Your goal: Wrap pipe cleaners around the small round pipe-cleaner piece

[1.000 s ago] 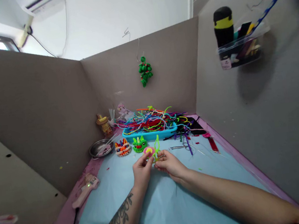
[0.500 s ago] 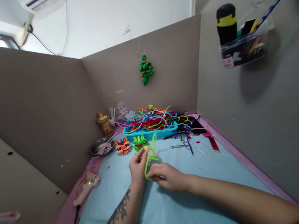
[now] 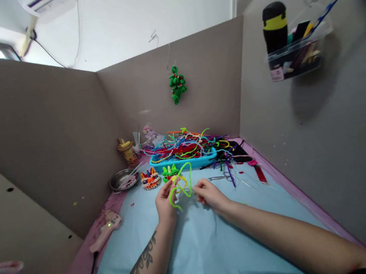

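Observation:
My left hand [image 3: 165,198] is closed, pinching a yellow and bright green pipe-cleaner piece. Its yellow loop [image 3: 184,181] stands out to the right of the fingertips. The green pipe cleaner [image 3: 190,172] arches above this loop and crosses below it, with one end hanging by my left fingers. My right hand [image 3: 208,193] is closed just right of the green strand; whether the strand is between its fingertips is hidden. Behind my left hand sit a green animal-head figure [image 3: 167,175] and an orange and white one [image 3: 150,180].
A blue tray [image 3: 186,163] heaped with coloured pipe cleaners stands at the back. Scissors [image 3: 220,178] and a red-handled tool [image 3: 261,174] lie to the right. On the left are a metal bowl [image 3: 121,181] and a glue gun [image 3: 106,230] with its cord. Partitions surround the table.
My right hand has moved up and right, away from the lower end of the green pipe cleaner. The green strand now bends in a wider arch around the yellow loop.

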{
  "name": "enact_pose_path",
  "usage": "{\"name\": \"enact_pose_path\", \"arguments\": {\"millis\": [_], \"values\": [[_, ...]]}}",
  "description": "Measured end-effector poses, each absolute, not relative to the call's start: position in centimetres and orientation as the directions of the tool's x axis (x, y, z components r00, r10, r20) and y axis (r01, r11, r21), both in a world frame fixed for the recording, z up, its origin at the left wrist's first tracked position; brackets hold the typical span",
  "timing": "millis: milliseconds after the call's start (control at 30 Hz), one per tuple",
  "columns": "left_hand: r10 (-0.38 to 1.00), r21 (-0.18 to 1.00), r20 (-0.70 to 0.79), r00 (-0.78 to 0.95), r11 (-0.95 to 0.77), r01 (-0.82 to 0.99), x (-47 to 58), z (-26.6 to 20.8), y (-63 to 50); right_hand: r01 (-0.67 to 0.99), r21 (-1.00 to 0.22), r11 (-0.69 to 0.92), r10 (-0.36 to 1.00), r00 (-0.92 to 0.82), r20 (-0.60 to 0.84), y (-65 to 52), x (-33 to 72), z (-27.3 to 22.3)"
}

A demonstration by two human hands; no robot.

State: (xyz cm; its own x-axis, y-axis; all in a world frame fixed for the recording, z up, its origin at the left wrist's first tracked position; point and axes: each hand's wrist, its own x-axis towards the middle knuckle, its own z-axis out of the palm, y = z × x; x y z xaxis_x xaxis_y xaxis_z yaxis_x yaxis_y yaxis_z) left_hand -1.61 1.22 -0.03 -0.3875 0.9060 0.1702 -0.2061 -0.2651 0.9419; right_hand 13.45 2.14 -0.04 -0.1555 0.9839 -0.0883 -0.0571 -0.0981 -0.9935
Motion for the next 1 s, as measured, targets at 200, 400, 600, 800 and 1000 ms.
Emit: {"name": "enact_pose_path", "arguments": {"millis": [200,400,600,800,1000], "values": [[0.924,0.92,0.095,-0.371,-0.224,-0.322,-1.7,-0.6,1.7,0.067,-0.993,0.094,0.97,-0.232,0.076,1.8,13.1,-0.1],[0.939,0.918,0.04,-0.343,-0.17,-0.358,-1.5,0.0,1.5,0.432,-0.685,0.587,0.81,-0.297,0.506,2.1,13.3,-0.7],[0.959,0.922,0.043,-0.281,-0.147,-0.359,-1.6,-0.1,1.6,0.435,-0.539,0.721,0.692,-0.402,0.6,2.8,14.8,0.3],[0.967,0.957,0.086,-0.24,-0.147,-0.25,-1.1,0.0,1.0,0.465,-0.625,0.627,0.777,-0.313,0.547,3.5,15.7,0.7],[0.98,0.962,0.133,-0.146,-0.163,-0.217,-0.5,0.0,0.4,0.408,-0.688,0.6,0.8,-0.32,0.508,3.1,15.3,1.1]]}}
